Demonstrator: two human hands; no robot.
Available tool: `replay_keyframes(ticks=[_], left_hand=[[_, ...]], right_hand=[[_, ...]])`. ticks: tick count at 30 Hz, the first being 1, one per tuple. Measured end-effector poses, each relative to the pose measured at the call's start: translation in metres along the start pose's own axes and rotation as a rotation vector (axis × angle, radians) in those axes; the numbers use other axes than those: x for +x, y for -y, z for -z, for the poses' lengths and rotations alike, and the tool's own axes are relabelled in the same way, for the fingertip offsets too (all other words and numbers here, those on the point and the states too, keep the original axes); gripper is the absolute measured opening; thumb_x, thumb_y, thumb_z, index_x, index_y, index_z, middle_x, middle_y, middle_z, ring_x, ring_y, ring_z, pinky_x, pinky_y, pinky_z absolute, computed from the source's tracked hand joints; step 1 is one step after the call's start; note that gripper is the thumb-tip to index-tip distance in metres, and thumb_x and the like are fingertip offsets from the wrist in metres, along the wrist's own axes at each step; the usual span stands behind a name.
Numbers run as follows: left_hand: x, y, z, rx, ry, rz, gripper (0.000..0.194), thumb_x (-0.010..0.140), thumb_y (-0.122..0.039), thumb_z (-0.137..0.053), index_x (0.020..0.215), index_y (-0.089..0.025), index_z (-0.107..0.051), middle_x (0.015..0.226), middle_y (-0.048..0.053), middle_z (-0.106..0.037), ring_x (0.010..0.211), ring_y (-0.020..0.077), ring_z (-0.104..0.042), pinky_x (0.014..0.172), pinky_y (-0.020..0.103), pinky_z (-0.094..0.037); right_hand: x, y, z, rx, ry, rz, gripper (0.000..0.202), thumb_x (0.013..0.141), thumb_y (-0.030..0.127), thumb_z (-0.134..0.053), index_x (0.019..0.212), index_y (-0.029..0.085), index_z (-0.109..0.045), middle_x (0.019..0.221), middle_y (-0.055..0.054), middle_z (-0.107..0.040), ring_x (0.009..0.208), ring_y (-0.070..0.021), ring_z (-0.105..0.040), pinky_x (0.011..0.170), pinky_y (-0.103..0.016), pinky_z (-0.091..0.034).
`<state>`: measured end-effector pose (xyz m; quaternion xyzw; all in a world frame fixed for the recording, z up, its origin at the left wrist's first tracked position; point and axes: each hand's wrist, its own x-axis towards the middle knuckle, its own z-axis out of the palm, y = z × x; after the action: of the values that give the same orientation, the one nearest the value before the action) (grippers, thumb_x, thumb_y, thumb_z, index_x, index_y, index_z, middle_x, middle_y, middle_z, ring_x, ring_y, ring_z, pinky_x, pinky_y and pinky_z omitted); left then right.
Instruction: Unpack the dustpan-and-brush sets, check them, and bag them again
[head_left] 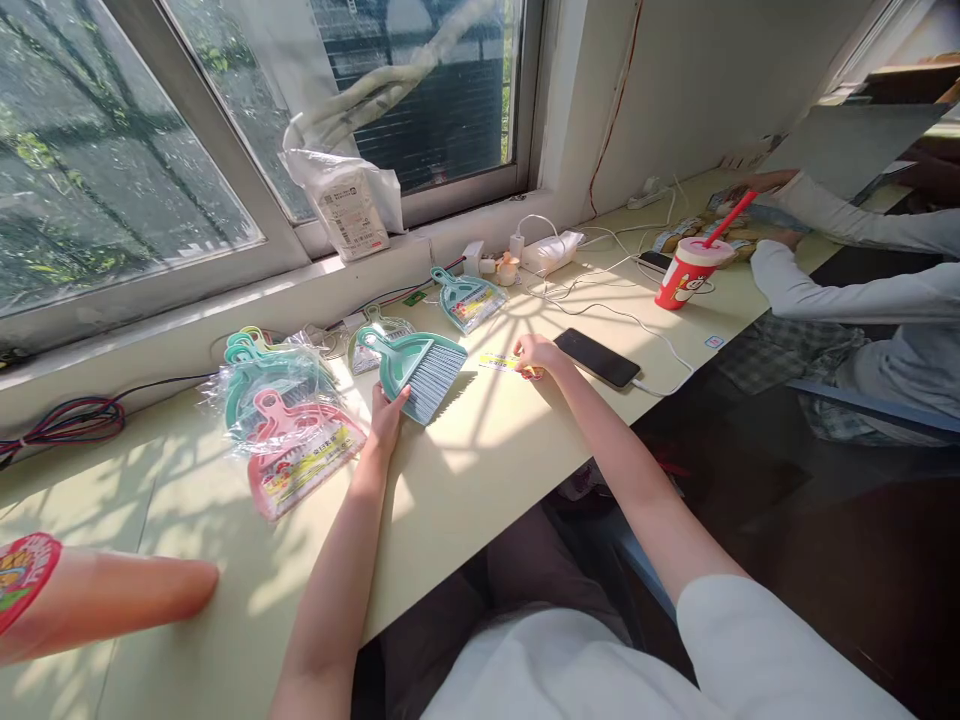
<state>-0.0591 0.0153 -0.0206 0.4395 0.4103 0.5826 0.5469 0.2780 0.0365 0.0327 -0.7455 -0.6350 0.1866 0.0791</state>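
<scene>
Left hand (pixel 386 420) is closed lightly on the bristle end of the teal brush (pixel 416 368), fingertips under the grey bristles, handle pointing away from me, so it lies flat and steady on the desk (pixel 480 480). Right hand (pixel 534 354) is pinched on the yellow label strip (pixel 501 363) just right of the brush, pinning it to the desktop. Left of my left fingers sits the pile of bagged brush sets (pixel 289 425); right of my right fingers lies the phone (pixel 597 357), beyond it another bagged set (pixel 469 298) and the red cup (pixel 686 272).
</scene>
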Motion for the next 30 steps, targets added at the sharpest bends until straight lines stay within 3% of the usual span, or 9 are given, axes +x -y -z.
replay_keyframes(ticks=[4, 10, 13, 16, 20, 26, 30], left_hand=[[-0.002, -0.005, -0.004, 0.006, 0.062, -0.021, 0.06, 0.069, -0.032, -0.083, 0.123, -0.026, -0.058, 0.102, 0.005, -0.069, 0.094, 0.0197, -0.067, 0.082, 0.033, -0.055], [-0.004, -0.008, -0.004, 0.015, 0.03, 0.009, 0.048, 0.07, -0.034, -0.082, 0.113, -0.026, -0.061, 0.107, 0.006, -0.068, 0.099, 0.0215, -0.067, 0.087, 0.035, -0.056], [-0.006, -0.011, -0.005, 0.016, 0.037, 0.011, 0.049, 0.072, -0.039, -0.083, 0.112, -0.025, -0.059, 0.111, 0.008, -0.067, 0.102, 0.0231, -0.066, 0.085, 0.036, -0.056], [-0.007, -0.013, -0.007, 0.005, 0.036, 0.011, 0.052, 0.073, -0.046, -0.082, 0.112, -0.023, -0.057, 0.111, 0.01, -0.067, 0.105, 0.0247, -0.066, 0.086, 0.038, -0.056], [-0.007, -0.014, -0.008, 0.003, 0.024, 0.031, 0.05, 0.077, -0.055, -0.077, 0.109, -0.023, -0.057, 0.106, 0.008, -0.067, 0.103, 0.0247, -0.066, 0.085, 0.038, -0.056], [-0.004, -0.01, -0.008, -0.004, 0.019, 0.025, 0.05, 0.075, -0.052, -0.079, 0.11, -0.023, -0.057, 0.108, 0.008, -0.066, 0.103, 0.0249, -0.066, 0.084, 0.038, -0.056], [-0.003, -0.008, -0.007, 0.006, 0.018, 0.015, 0.05, 0.076, -0.051, -0.078, 0.11, -0.023, -0.057, 0.107, 0.009, -0.067, 0.105, 0.0257, -0.066, 0.086, 0.039, -0.056]], right_hand=[[-0.001, 0.007, 0.003, -0.06, -0.026, 0.053, 0.035, 0.069, 0.021, -0.086, 0.101, 0.019, -0.07, 0.118, -0.01, -0.066, 0.111, -0.0235, -0.059, 0.083, -0.026, -0.048], [0.002, 0.009, 0.004, 0.04, 0.095, 0.032, 0.055, 0.07, 0.017, -0.085, 0.12, 0.02, -0.064, 0.106, -0.005, -0.071, 0.098, -0.0212, -0.067, 0.082, -0.027, -0.05], [0.004, 0.01, 0.002, -0.022, 0.013, 0.039, 0.043, 0.067, 0.02, -0.088, 0.106, 0.019, -0.07, 0.121, -0.01, -0.065, 0.117, -0.0276, -0.06, 0.09, -0.03, -0.051], [0.006, 0.01, 0.001, 0.014, 0.003, 0.022, 0.036, 0.065, 0.013, -0.089, 0.096, 0.017, -0.071, 0.126, -0.012, -0.062, 0.115, -0.0276, -0.06, 0.085, -0.029, -0.052], [0.006, 0.01, 0.0, 0.089, 0.039, -0.008, 0.047, 0.064, 0.008, -0.087, 0.106, 0.017, -0.067, 0.106, -0.008, -0.069, 0.09, -0.0193, -0.066, 0.072, -0.025, -0.052], [-0.002, 0.015, -0.001, 0.207, 0.057, -0.087, 0.024, 0.061, 0.003, -0.086, 0.071, 0.014, -0.067, 0.071, -0.004, -0.067, 0.071, -0.019, -0.066, 0.063, -0.027, -0.05], [-0.012, 0.017, -0.002, 0.306, 0.09, -0.052, 0.019, 0.064, 0.006, -0.083, 0.066, 0.014, -0.066, 0.059, -0.003, -0.064, 0.063, -0.0179, -0.065, 0.058, -0.025, -0.049]])
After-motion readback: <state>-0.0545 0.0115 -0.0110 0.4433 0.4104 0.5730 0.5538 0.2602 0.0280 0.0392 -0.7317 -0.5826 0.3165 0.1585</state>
